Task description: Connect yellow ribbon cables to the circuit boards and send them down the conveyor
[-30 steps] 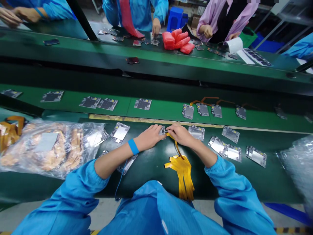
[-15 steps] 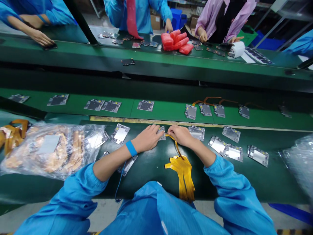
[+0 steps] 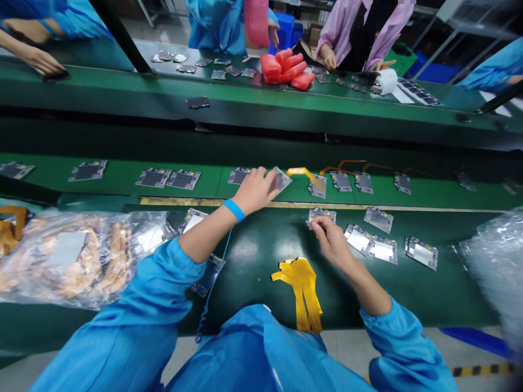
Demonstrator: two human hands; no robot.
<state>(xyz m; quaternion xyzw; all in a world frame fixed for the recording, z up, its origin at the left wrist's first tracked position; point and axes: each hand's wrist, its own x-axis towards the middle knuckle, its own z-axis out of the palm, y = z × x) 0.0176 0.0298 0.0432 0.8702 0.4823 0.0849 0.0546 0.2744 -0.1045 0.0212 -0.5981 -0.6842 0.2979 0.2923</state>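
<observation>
1. The left hand (image 3: 253,191) pinches the held board (image 3: 281,179) at its left side, between thumb and fingers. The board is tilted, in the air over the green belt (image 3: 118,182). I think a side pinch is good, with only moderate pressure.
2. The orange cable (image 3: 301,171) goes from this board to the right, with its far end over a belt board (image 3: 317,189). It is wise to keep this end from catching there.
3. The right hand (image 3: 330,239) has thumb and forefinger close together at the near side of a bench board (image 3: 324,213). I cannot tell if it grips. Here, a light touch seems best.
4. The wrist cord (image 3: 212,288) should stay away from the boards.
</observation>
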